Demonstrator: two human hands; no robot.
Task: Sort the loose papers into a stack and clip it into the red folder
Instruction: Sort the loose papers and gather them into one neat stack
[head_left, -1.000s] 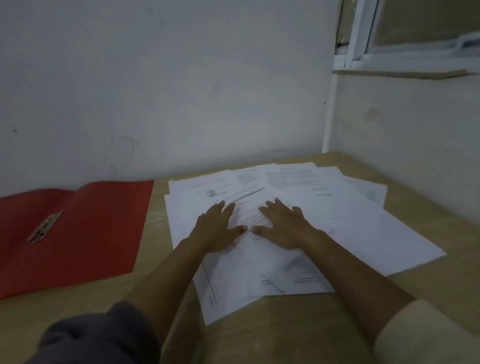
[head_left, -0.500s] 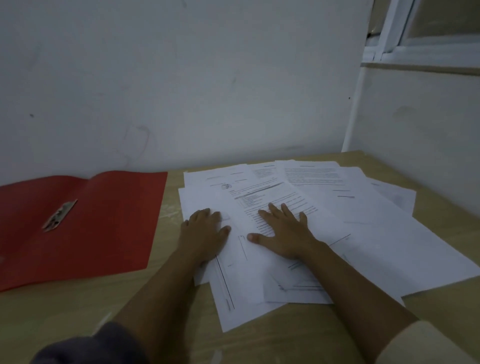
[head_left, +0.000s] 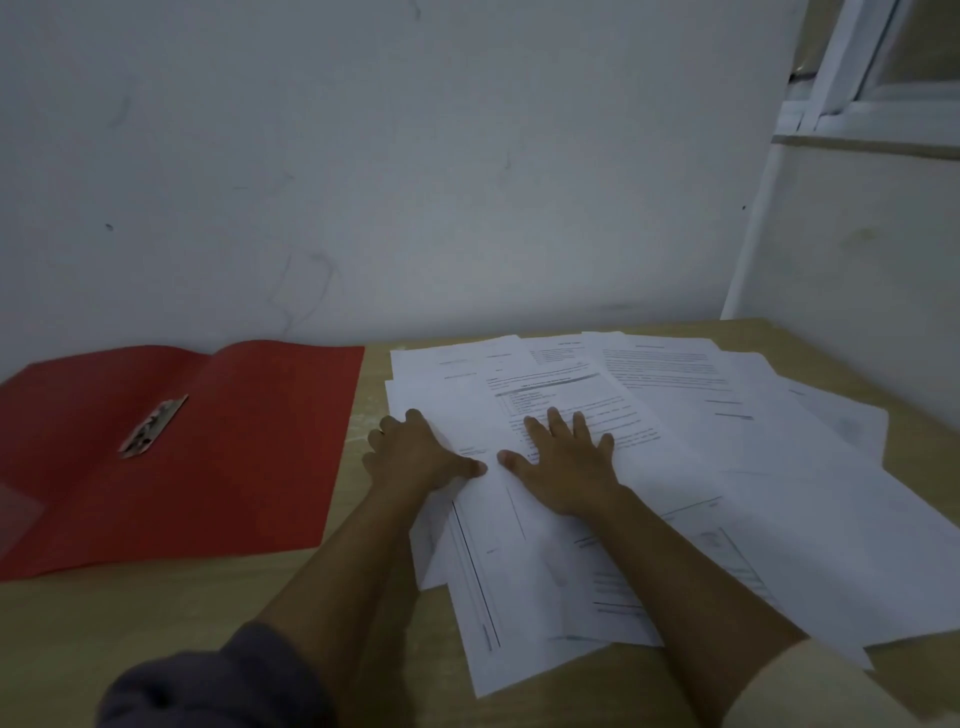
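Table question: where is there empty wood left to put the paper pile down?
Bare table shows along the near edge, in front of the red folder. A narrow strip runs between the folder and the loose papers. A small patch lies by the right wall. The right half is crowded: papers fan everywhere, with the left hand and right hand pressed flat on them.

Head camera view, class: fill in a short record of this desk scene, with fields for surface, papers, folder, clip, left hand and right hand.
surface: wooden table set in a corner of white walls
papers: loose papers, fanned out and overlapping, not yet a stack
folder: red folder, lying open and flat, left of the papers
clip: metal clip on the folder's inside, no sheets in it
left hand: left hand at the papers' left edge, palm down
right hand: right hand flat on the printed top sheet, fingers spread
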